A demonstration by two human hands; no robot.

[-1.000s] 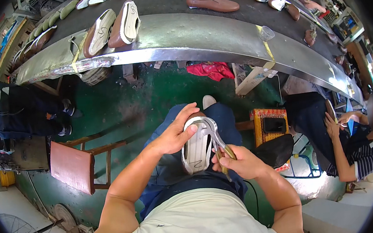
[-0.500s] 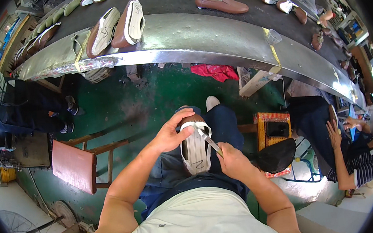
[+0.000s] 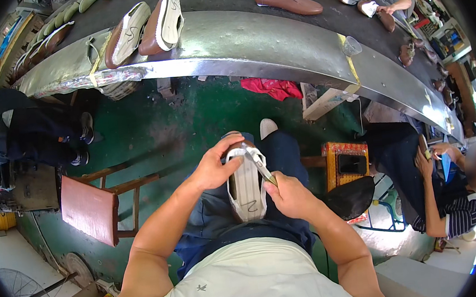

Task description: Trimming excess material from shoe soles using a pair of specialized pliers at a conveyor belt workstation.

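A brown shoe [image 3: 246, 196] lies bottom up on my lap, its pale underside and white rim facing me. My left hand [image 3: 215, 164] is wrapped round its far end, fingers over the edge and thumb on the underside. In my right hand [image 3: 292, 193] is a pair of metal pliers [image 3: 265, 171] with a greenish handle. The head of the pliers meets the rim on the right of the far end, close to my left fingers. Whether the jaws have pinched the edge is too small to tell.
Ahead runs a metal-edged bench [image 3: 274, 46] with several shoes, among them a brown loafer [image 3: 288, 0]. A stool [image 3: 90, 209] stands at left, and a phone [image 3: 352, 164] lies on an orange stand at right. A co-worker [image 3: 452, 203] sits at far right; another person stands far left.
My right hand and the pliers have shifted slightly left and forward along the shoe rim, toward its far end. My left hand keeps its grip. The whole view has shifted a little.
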